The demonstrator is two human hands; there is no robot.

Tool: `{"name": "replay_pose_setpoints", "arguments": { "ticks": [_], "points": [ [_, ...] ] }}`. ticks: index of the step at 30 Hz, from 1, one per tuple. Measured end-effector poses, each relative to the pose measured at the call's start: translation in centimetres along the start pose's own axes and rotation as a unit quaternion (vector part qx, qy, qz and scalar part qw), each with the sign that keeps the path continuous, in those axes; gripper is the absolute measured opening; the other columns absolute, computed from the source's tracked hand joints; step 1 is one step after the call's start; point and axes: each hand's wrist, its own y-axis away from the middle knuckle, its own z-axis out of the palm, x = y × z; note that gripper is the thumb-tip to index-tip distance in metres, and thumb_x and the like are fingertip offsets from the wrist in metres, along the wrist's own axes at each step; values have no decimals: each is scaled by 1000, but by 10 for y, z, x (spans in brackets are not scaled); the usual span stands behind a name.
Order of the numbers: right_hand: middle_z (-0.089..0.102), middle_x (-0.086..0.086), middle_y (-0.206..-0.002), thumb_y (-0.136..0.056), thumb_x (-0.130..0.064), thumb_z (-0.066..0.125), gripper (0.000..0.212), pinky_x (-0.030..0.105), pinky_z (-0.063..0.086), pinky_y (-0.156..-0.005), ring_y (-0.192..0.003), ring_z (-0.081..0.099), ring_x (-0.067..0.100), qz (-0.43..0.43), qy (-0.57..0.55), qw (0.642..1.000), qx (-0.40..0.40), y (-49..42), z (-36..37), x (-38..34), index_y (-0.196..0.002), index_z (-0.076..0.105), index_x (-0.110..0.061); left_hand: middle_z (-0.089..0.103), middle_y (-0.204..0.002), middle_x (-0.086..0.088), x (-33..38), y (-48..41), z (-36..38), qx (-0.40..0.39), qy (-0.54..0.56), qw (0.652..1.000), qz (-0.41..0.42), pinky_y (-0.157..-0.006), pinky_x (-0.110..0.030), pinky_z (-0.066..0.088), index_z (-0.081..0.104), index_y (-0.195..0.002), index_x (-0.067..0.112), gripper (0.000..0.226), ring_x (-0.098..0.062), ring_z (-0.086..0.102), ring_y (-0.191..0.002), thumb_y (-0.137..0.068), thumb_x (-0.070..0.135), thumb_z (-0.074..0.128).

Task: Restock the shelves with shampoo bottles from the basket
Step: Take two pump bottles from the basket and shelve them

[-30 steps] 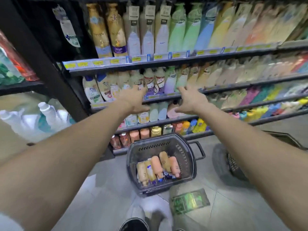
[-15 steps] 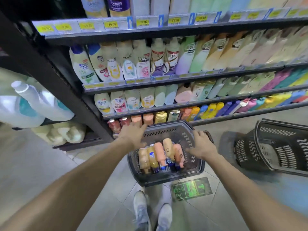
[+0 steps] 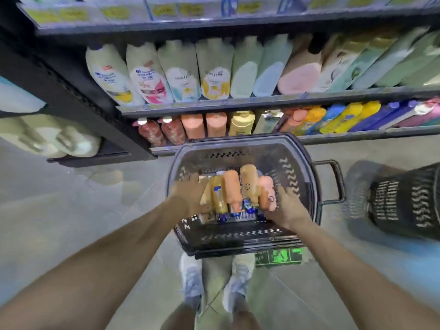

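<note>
Hands reach into the basket (image 3: 294,179), left hand (image 3: 188,197) at nine o'clock and right hand (image 3: 287,209) at three o'clock of the shampoo bottles (image 3: 247,184) lying inside, touching them, grip lost in blur; none looks lifted yet, so the shelves (image 3: 345,135) at twelve o'clock await them all.

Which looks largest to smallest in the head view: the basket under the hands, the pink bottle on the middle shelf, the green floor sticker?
1. Basket, clearly largest.
2 and 3. Pink bottle and green floor sticker look close; the sticker is partly hidden by the basket, so I won't rank them.
</note>
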Motion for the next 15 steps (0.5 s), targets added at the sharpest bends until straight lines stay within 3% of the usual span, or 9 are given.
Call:
{"name": "replay_pose_setpoints", "arguments": {
  "ticks": [6,9,12,15],
  "points": [
    [45,15,-135,-78,-33,73,69,41,44,-96,-123,48,34,-9,-13,1000,-10,-104,49,18,-136,42,-11,30,-151,-15,1,-85,79,-44,-60,997,-21,-104,-47,41,27,-147,17,80,-35,34,-137,-81,11,71],
    [44,13,-138,-82,-25,70,65,39,42,-97,-125,48,33,-26,4,1000,5,-152,75,18,-139,40,-11,33,-147,-14,-5,-126,122,-50,-62,996,-25,-105,-47,41,30,-145,19,77,-34,36,-135,-80,7,69],
    [40,9,-143,-81,-11,67,71,41,47,-95,-128,45,30,-83,122,989,14,-193,94,20,-144,36,-17,38,-141,-11,-10,-167,159,-32,-92,995,-4,-103,-48,42,36,-142,20,75,-32,38,-132,-78,6,73],
    [32,3,-151,-79,-2,65,80,40,46,-100,-138,34,26,-180,276,944,16,-231,97,21,-148,33,-25,40,-141,-7,-13,-202,183,-43,-154,986,52,-110,-52,35,40,-141,20,67,-30,36,-132,-82,6,69]
  ]
}}
